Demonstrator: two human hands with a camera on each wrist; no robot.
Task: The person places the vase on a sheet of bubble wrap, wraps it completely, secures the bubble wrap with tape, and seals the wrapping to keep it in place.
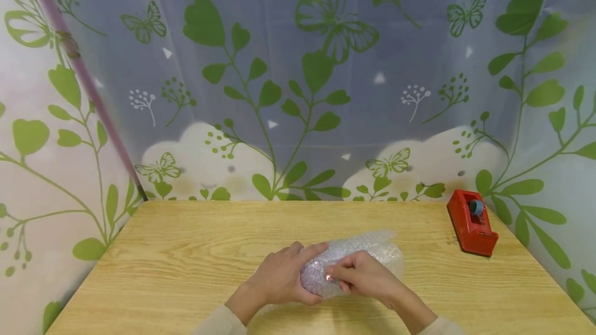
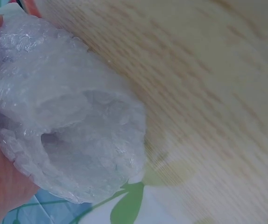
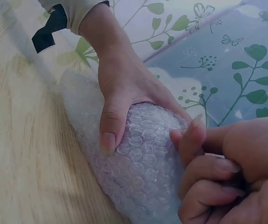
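Note:
A bundle of clear bubble wrap (image 1: pixel 368 252) lies on the wooden table, its rounded bulge towards me looking faintly purple. What is inside cannot be made out. My left hand (image 1: pixel 286 275) grips this bulge, thumb on one side and fingers on the other. In the left wrist view, loose folds of the bubble wrap (image 2: pixel 87 126) form a hollow at one end. Curled at the bulge, my right hand (image 1: pixel 365 275) has its fingertips against the wrap. Between the right fingers shows a small shiny piece (image 3: pixel 213 156), mostly hidden, its kind unclear.
A red tape dispenser (image 1: pixel 474 226) with a small roll stands at the table's far right. The wooden table (image 1: pixel 186 252) ends at a curtain (image 1: pixel 279 92) printed with green leaves and butterflies, which also hangs along both sides.

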